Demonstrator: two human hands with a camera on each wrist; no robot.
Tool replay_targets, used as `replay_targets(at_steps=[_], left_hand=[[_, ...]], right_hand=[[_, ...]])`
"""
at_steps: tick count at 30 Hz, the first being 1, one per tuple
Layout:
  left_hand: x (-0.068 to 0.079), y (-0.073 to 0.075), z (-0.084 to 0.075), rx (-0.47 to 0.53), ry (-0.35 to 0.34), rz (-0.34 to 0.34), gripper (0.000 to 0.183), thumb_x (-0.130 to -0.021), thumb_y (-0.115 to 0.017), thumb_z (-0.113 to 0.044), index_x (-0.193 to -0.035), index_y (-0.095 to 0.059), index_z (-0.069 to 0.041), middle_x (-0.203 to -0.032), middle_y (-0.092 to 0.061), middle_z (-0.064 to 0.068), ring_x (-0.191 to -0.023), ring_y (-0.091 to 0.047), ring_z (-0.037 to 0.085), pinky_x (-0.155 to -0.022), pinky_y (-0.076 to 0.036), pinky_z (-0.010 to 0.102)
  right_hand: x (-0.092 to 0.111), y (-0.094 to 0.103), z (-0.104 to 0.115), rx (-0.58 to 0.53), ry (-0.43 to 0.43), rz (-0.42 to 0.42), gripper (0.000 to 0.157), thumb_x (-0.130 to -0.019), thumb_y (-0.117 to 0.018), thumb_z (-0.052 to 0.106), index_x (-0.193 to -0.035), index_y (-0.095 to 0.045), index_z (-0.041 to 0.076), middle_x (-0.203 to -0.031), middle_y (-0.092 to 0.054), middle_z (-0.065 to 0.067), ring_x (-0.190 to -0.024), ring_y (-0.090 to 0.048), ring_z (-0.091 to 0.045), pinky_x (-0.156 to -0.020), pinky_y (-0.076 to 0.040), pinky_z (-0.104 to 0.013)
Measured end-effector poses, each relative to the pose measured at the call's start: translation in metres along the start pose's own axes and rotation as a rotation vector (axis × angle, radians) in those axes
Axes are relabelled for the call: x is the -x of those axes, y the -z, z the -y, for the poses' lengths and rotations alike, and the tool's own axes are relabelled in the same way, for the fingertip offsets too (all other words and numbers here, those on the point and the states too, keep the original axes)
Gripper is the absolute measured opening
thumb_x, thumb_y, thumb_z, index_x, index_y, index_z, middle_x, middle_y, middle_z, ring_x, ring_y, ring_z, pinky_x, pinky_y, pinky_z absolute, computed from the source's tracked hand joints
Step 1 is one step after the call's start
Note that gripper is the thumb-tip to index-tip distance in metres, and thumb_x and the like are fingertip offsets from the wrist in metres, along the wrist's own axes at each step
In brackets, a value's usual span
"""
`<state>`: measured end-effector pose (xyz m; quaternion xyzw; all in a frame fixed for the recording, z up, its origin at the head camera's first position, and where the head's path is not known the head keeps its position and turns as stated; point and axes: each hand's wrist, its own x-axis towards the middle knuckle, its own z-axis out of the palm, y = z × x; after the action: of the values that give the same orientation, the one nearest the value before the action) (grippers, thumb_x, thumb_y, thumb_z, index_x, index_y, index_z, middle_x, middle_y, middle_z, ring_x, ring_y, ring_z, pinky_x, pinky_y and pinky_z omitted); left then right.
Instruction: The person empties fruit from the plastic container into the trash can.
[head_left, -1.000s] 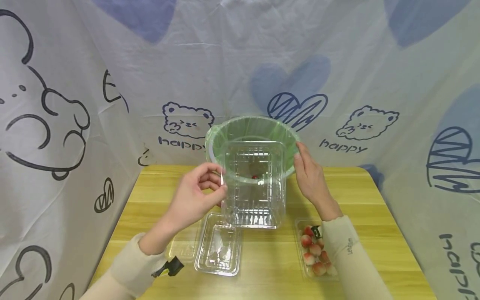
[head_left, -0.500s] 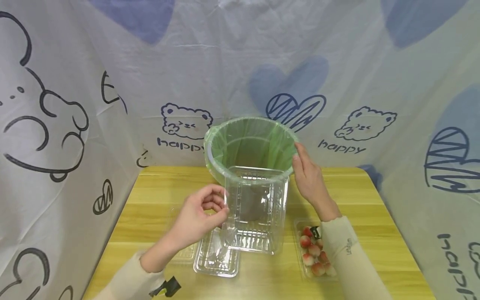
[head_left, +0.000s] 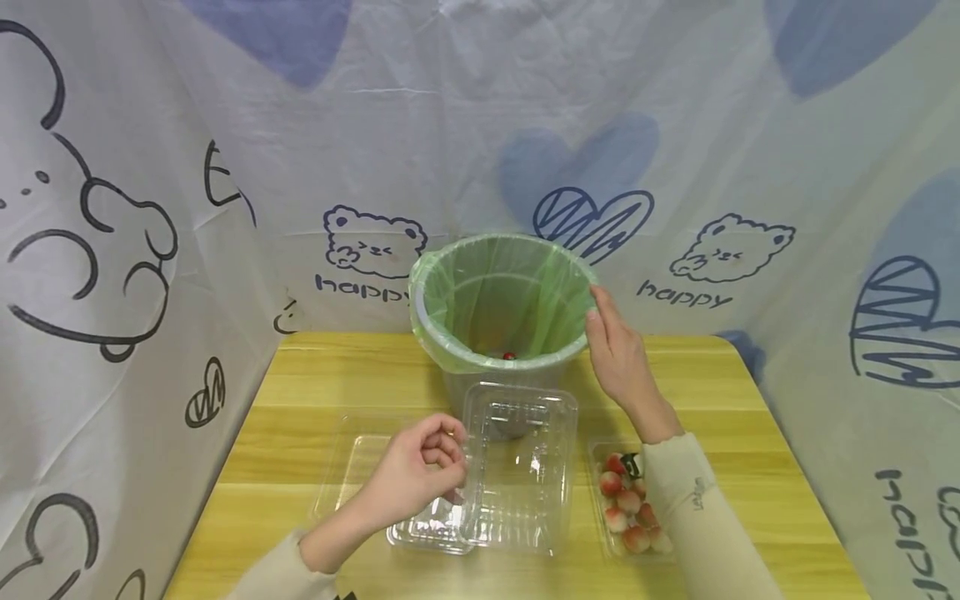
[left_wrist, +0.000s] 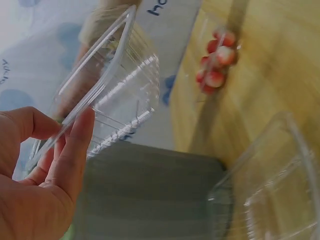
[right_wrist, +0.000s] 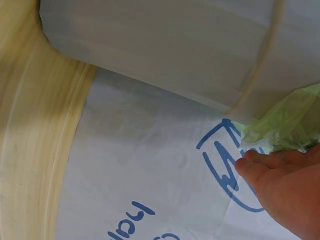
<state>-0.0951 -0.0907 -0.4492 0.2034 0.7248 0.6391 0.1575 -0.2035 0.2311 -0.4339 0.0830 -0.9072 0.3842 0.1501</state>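
My left hand (head_left: 423, 467) pinches the rim of a clear plastic container (head_left: 525, 483), held up in front of the bin. In the left wrist view, the thumb and fingers close on the container's edge (left_wrist: 100, 87), and nothing shows inside it. A grey trash can (head_left: 461, 387) stands behind, lined with a green plastic bag (head_left: 536, 308). My right hand (head_left: 626, 362) grips the can's right rim over the bag, as the bag's green edge (right_wrist: 282, 120) by the fingers also shows. A small red thing (head_left: 509, 356) lies inside the can.
A clear tray of round red-and-cream fruits (head_left: 627, 500) sits at the right, under the right forearm. Another clear container (head_left: 431, 537) lies below the left hand, and a further clear one (head_left: 348, 467) left of it. Printed cloth (head_left: 480, 125) walls the table (head_left: 712, 417).
My left hand has lowered the clear container from before the can's opening toward the table, uncovering the red thing inside. My right hand keeps its hold on the rim.
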Motion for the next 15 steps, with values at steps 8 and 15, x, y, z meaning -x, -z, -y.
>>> replay_targets(at_steps=[8,15], left_hand=[[-0.003,-0.010,0.029,0.033,0.041,-0.048,0.036,-0.086,-0.063,0.012,-0.121,-0.055,0.014,-0.093,-0.067,0.023,-0.072,-0.069,0.012,-0.063,-0.069,0.041],[-0.010,-0.015,0.055,0.054,0.089,-0.076,0.038,-0.084,-0.062,0.014,-0.121,-0.053,0.015,-0.088,-0.067,0.014,-0.068,-0.068,0.013,-0.062,-0.069,0.039]], right_hand=[[0.000,-0.001,-0.002,-0.001,0.006,-0.006,0.057,-0.115,-0.026,0.039,-0.168,-0.026,0.016,-0.170,-0.035,-0.016,-0.152,-0.039,-0.046,-0.131,-0.031,-0.058],[0.000,-0.001,-0.002,0.006,-0.002,-0.015,0.057,-0.115,-0.027,0.040,-0.168,-0.027,0.018,-0.170,-0.035,-0.015,-0.152,-0.040,-0.046,-0.130,-0.032,-0.059]])
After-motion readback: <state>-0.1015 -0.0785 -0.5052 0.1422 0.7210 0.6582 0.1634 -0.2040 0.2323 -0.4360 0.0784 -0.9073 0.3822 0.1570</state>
